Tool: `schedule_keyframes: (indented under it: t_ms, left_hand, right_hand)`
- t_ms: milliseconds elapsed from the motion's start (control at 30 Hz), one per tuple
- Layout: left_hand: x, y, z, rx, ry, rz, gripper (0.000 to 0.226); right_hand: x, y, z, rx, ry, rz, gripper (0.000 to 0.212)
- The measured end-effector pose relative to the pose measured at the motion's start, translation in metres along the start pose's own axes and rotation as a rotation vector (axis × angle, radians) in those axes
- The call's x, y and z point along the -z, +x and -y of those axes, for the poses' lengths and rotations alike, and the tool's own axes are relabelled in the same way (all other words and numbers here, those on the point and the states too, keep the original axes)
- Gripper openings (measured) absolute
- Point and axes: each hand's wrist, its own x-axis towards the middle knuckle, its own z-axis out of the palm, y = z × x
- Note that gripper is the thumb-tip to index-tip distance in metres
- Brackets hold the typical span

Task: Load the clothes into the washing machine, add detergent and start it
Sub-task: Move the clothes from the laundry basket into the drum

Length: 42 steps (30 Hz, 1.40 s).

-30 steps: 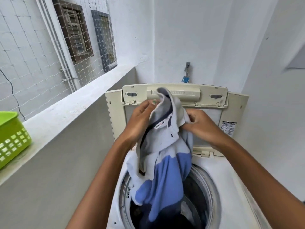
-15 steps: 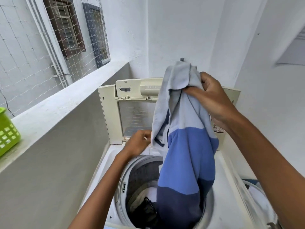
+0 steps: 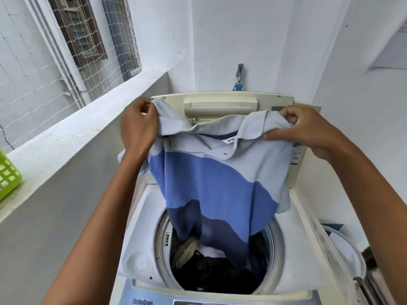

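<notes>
1. Nearest the camera, the washing machine [image 3: 141, 219] shows its control panel [image 3: 220, 301] at the bottom edge, and just beyond it the open drum [image 3: 161, 238], already holding dark clothes [image 3: 198, 267] and something pale.
2. Over that drum hangs the shirt [image 3: 211, 183], banded pale grey, blue and navy. Its hem dips past the rim onto the pile while its collar stays up in the air.
3. And here is the change: half a second ago the right hand alone held it bunched up high, with the left down near the rim. Now it is spread wide by the shoulders!
4. The left hand [image 3: 137, 128] pinches the left shoulder; the right hand [image 3: 306, 130] grips the right one. Both are clamped on cloth and well apart.
5. Behind them stands the raised lid [image 3: 220, 104], with a tap [image 3: 239, 78] on the far wall and a green basket [image 3: 8, 175] on the left ledge.
6. Shaken open, the shirt looks ready to drop in. Loading is still under way; detergent and starting remain.
</notes>
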Motion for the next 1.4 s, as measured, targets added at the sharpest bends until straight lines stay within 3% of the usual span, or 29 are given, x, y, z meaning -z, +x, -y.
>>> schedule_keyframes:
  t_ms: [100, 200, 300, 400, 533, 633, 833, 967, 1100, 1233, 1400]
  left_hand:
    - [0.002, -0.001, -0.006, -0.001, 0.005, 0.024, 0.019]
    - [0.002, -0.001, -0.008, -0.007, -0.037, 0.024, 0.019]
    - [-0.003, -0.006, -0.010, -0.019, -0.015, -0.001, 0.021]
    - [-0.013, -0.015, -0.006, -0.007, 0.039, 0.032, 0.024]
    - [-0.032, -0.030, 0.018, 0.065, 0.091, 0.306, 0.025]
    - [-0.044, -0.051, 0.040, 0.105, 0.083, 0.476, 0.028]
    - [-0.062, -0.112, 0.078, 0.267, 0.025, 0.655, 0.010]
    - [-0.068, -0.147, 0.085, 0.360, -0.024, 0.757, 0.009]
    - [-0.080, -0.178, 0.083, 0.392, -0.110, 0.834, 0.028]
    - [-0.099, -0.210, 0.070, 0.381, -0.192, 0.922, 0.014]
    - [-0.139, -0.248, 0.040, 0.368, -0.265, 1.018, 0.016]
  right_hand:
    - [-0.007, 0.004, 0.002, 0.056, 0.106, -0.136, 0.027]
    - [-0.015, 0.010, 0.001, 0.126, 0.140, -0.362, 0.035]
    - [-0.024, 0.013, -0.001, 0.125, 0.128, -0.422, 0.040]
    - [-0.034, 0.014, -0.017, 0.075, 0.132, -0.336, 0.045]
    - [-0.047, 0.009, -0.052, -0.067, -0.065, -0.109, 0.052]
    - [-0.057, -0.002, -0.079, -0.173, -0.112, 0.070, 0.033]
    - [-0.075, -0.035, -0.110, -0.239, -0.098, 0.207, 0.007]
    - [-0.079, -0.058, -0.124, -0.255, -0.068, 0.233, 0.003]
    - [-0.075, -0.078, -0.139, -0.266, 0.029, 0.233, 0.005]
    - [-0.064, -0.097, -0.158, -0.288, 0.132, 0.207, 0.006]
    - [-0.027, -0.111, -0.194, -0.339, 0.192, 0.158, 0.007]
